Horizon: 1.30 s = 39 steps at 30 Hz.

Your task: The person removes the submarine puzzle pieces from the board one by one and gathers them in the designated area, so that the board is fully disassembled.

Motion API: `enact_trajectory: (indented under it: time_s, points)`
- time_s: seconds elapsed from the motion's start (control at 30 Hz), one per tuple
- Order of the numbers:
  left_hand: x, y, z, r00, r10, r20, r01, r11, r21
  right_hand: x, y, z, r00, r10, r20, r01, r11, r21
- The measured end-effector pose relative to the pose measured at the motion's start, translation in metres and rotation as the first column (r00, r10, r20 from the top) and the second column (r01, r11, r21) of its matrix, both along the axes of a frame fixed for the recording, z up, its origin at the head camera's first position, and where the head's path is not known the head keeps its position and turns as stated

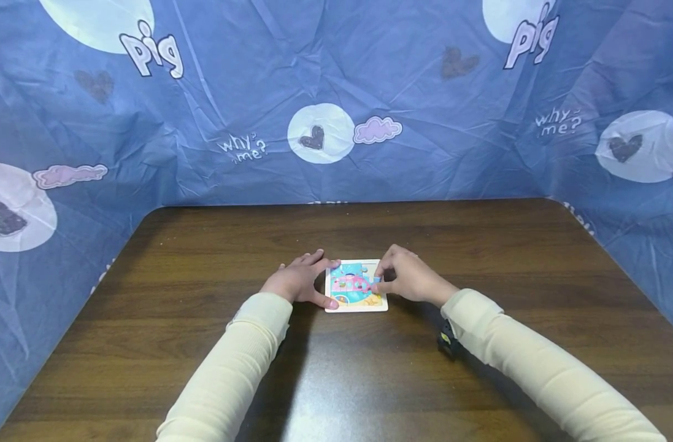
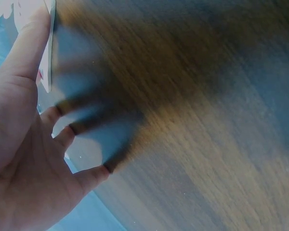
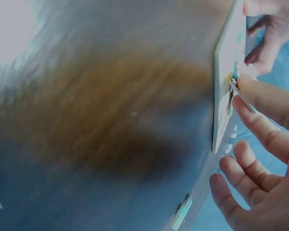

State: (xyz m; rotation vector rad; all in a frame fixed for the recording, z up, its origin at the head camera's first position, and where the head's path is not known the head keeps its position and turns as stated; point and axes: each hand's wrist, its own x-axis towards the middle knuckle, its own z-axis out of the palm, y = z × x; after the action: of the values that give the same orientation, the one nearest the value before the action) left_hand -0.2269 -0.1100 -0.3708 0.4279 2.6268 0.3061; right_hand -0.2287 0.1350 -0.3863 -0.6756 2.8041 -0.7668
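A small square picture puzzle board lies flat at the middle of a dark wooden table. My left hand rests against the board's left edge, fingers spread, thumb at the front left corner. In the left wrist view the thumb lies along the board's edge. My right hand sits at the board's right side. One straight fingertip presses a piece on the board, and the other fingers hang relaxed. Both arms wear cream sleeves.
A crumpled blue printed cloth walls the table at the back and on both sides. A black wrist mount hangs under my right forearm. Bare wood shows all round the board.
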Motion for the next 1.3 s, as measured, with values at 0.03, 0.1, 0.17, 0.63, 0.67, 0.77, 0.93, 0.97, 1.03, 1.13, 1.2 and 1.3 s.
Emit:
enact_trajectory:
  time_s: [0.03, 0.1, 0.17, 0.63, 0.67, 0.77, 0.93, 0.97, 1.03, 1.13, 1.2, 1.3]
  points:
    - [0.000, 0.000, 0.000, 1.000, -0.003, -0.001, 0.003, 1.000, -0.001, 0.000, 0.000, 0.000, 1.000, 0.011, -0.006, -0.011, 1.000, 0.014]
    - [0.000, 0.001, 0.000, 1.000, -0.006, -0.001, 0.006, 1.000, -0.001, -0.001, 0.000, 0.000, 1.000, 0.023, -0.016, -0.023, 1.000, 0.012]
    - [0.000, 0.001, 0.000, 1.000, -0.008, -0.002, 0.008, 1.000, -0.003, -0.001, 0.000, 0.001, 1.000, 0.023, -0.006, -0.023, 1.000, -0.014]
    - [-0.001, 0.003, -0.001, 1.000, -0.003, -0.001, 0.003, 1.000, -0.012, 0.006, 0.008, 0.000, 0.993, 0.081, -0.086, -0.072, 0.993, 0.094]
    - [-0.001, 0.003, -0.001, 1.000, -0.002, -0.001, 0.002, 1.000, -0.012, 0.006, 0.008, 0.000, 0.991, 0.088, -0.100, -0.078, 0.992, 0.098]
    - [-0.002, 0.002, -0.001, 1.000, 0.000, 0.000, 0.000, 1.000, -0.010, 0.008, 0.009, 0.000, 0.986, 0.110, -0.128, -0.096, 0.989, 0.111]
    - [-0.002, 0.002, -0.001, 1.000, -0.002, 0.003, 0.002, 1.000, -0.004, 0.009, 0.006, 0.002, 0.988, 0.103, -0.117, -0.088, 0.988, 0.127]
    - [-0.001, 0.002, -0.001, 1.000, -0.002, 0.003, 0.002, 1.000, -0.001, 0.009, 0.005, 0.003, 0.989, 0.097, -0.109, -0.083, 0.988, 0.130]
    - [-0.001, 0.001, 0.000, 1.000, 0.000, 0.005, 0.000, 1.000, 0.003, 0.010, 0.003, 0.004, 0.992, 0.086, -0.095, -0.072, 0.987, 0.141]
    - [-0.001, 0.001, 0.000, 1.000, 0.003, 0.006, -0.003, 1.000, 0.009, 0.011, 0.000, 0.006, 0.995, 0.067, -0.078, -0.055, 0.987, 0.153]
    - [0.000, 0.001, 0.000, 1.000, 0.003, 0.007, -0.003, 1.000, 0.012, 0.012, -0.001, 0.006, 0.996, 0.057, -0.076, -0.045, 0.987, 0.156]
    - [0.001, 0.000, 0.001, 1.000, 0.004, 0.005, -0.004, 1.000, 0.015, 0.014, -0.001, 0.006, 0.995, 0.054, -0.081, -0.041, 0.988, 0.149]
